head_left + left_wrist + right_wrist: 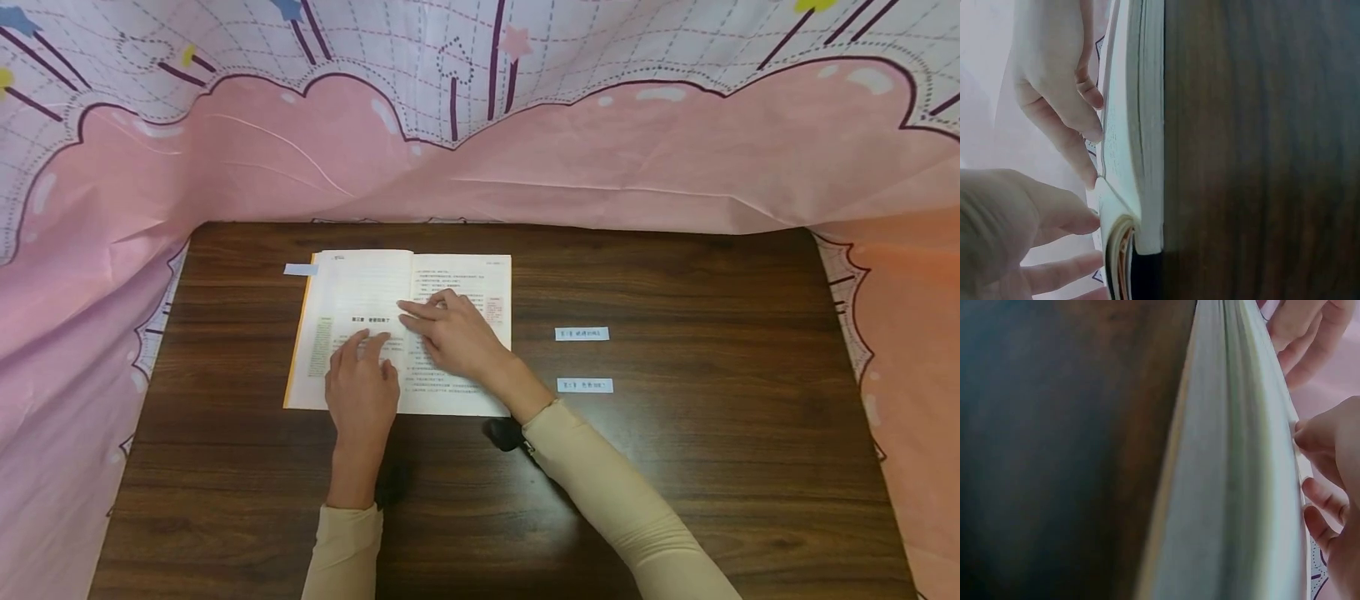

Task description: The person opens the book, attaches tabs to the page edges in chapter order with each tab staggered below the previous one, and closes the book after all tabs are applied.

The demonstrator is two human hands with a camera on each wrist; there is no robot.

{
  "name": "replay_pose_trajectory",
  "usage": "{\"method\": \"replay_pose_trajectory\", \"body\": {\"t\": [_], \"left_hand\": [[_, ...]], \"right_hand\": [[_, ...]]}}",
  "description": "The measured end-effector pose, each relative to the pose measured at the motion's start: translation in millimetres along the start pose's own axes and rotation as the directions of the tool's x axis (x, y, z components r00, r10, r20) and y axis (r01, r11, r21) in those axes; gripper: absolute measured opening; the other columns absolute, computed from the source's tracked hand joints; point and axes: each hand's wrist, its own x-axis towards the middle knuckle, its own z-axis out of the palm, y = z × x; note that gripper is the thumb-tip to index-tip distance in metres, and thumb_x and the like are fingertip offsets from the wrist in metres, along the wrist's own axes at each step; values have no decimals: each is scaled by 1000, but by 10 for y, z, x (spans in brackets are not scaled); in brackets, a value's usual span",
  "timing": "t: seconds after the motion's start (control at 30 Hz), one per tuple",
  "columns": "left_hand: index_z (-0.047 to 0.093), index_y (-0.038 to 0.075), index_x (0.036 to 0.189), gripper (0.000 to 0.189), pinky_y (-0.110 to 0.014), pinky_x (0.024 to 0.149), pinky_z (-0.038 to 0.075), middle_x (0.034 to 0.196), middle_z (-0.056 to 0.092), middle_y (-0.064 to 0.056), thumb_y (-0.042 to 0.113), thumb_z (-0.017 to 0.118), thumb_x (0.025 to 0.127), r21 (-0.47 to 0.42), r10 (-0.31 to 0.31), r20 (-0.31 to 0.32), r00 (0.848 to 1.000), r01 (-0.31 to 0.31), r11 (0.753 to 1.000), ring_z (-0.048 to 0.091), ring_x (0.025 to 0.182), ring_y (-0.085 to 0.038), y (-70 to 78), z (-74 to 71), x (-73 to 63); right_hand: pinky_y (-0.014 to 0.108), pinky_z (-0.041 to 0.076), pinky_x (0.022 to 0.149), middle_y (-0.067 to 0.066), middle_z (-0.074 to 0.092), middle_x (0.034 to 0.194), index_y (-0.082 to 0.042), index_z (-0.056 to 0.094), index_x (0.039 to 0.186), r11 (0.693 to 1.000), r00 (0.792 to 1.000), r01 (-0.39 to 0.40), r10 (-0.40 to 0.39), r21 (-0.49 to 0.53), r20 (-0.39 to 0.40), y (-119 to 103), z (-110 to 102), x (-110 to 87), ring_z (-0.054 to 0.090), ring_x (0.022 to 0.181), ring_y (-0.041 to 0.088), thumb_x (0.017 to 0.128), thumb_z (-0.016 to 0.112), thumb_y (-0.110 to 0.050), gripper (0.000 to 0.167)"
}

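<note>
An open book [457, 398] with printed pages lies flat on the wooden table. On its left page rests my left hand [363, 383], fingertips touching the paper just below a bold heading line. My right hand [461, 337] reaches across the right page, and its fingertips touch the paper near the centre fold. Both hands hold nothing; their fingers are loosely bent. From the side, the left wrist view shows the page edges [1150, 125] and the left thumb on the paper. In the right wrist view, the fingers of the right hand [1341, 462] meet the page surface.
A pale paper strip [300, 269] sticks out from the book's upper left edge. To the right on the table [712, 417] lie two strips with handwriting, an upper strip [582, 334] and a lower strip [585, 386]. A pink patterned curtain [480, 183] surrounds the table.
</note>
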Motion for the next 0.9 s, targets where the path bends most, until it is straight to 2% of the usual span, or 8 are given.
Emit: {"method": "replay_pose_trajectory", "body": {"t": [0.23, 0.33, 0.6, 0.77, 0.9], "left_hand": [[69, 4, 121, 36, -60, 91, 49, 131, 59, -23, 7, 75, 86, -31, 18, -21, 1000, -19, 999, 55, 122, -43, 19, 29, -21], [67, 4, 123, 40, -60, 91, 49, 133, 58, -23, 11, 78, 86, -38, 8, -18, 1000, -8, 999, 54, 124, -42, 27, 48, -31], [58, 7, 138, 51, -65, 75, 53, 145, 47, -23, 16, 74, 91, -19, 0, 45, 999, 1, 1000, 49, 130, -43, 15, 69, -59], [55, 6, 141, 53, -69, 78, 50, 146, 45, -25, 16, 73, 92, 12, 15, 86, 996, -16, 1000, 43, 134, -45, 14, 44, -44], [54, 8, 142, 55, -66, 77, 52, 143, 46, -25, 17, 73, 91, 75, 35, 94, 995, -42, 996, 46, 130, -45, 10, 35, -21]], "right_hand": [[39, 42, 95, -11, 43, 153, -24, 57, 142, 1000, 999, 7, -6, -28, 38, 23, -1, -31, 50, 121, 19, 97, 60, -17, 45], [40, 41, 95, -10, 38, 156, -26, 53, 145, 999, 998, 7, -4, -44, 57, 35, 0, -51, 49, 124, 19, 96, 61, -17, 50], [38, 39, 95, -5, 30, 161, -24, 42, 152, 999, 998, -33, 35, -35, 55, 62, 34, -70, 47, 123, 20, 99, 55, -17, 55], [38, 39, 94, -7, 28, 162, -24, 43, 152, 997, 994, -67, 70, -37, 81, 29, 17, -50, 45, 123, 18, 100, 53, -17, 52], [38, 39, 95, -8, 25, 162, -26, 41, 152, 993, 987, -100, 107, -64, 122, -17, 1, -24, 44, 125, 18, 101, 52, -20, 53]]}}
